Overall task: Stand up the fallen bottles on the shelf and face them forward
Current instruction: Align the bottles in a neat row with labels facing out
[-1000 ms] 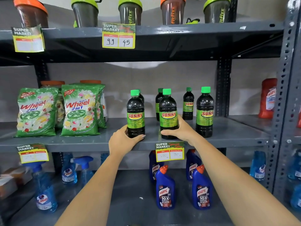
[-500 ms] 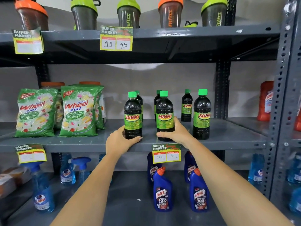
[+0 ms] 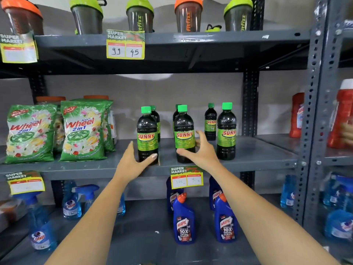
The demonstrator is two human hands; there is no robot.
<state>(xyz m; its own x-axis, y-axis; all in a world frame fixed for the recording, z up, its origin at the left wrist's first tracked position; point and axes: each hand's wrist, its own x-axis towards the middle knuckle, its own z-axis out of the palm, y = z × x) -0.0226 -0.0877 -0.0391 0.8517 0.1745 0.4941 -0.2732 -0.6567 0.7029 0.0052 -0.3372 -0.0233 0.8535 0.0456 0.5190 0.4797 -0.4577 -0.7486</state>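
Note:
Three dark Sunny bottles with green caps stand upright along the front of the grey middle shelf [image 3: 257, 155], labels facing me: a left one [image 3: 147, 134], a middle one [image 3: 184, 131] and a right one [image 3: 226, 131]. More of the same stand behind them, such as one at the back [image 3: 210, 121]. My left hand [image 3: 131, 165] cups the base of the left bottle, thumb across its front, fingers spread just off its left side. My right hand [image 3: 204, 153] is likewise loose around the middle bottle's base, its fingers splayed to the right.
Green Wheel detergent bags [image 3: 82, 131] fill the shelf's left part. Shaker cups [image 3: 188, 16] line the top shelf. Blue Harpic bottles [image 3: 184, 222] and Colin sprays [image 3: 71, 203] stand below. A price tag [image 3: 186, 177] hangs on the shelf edge. A steel post [image 3: 313, 111] and red bottles [image 3: 297, 115] are at right.
Both hands, closed around the two bottles' bases before, have loosened and their fingers have spread. The bottles stay upright in place. The view has moved slightly closer.

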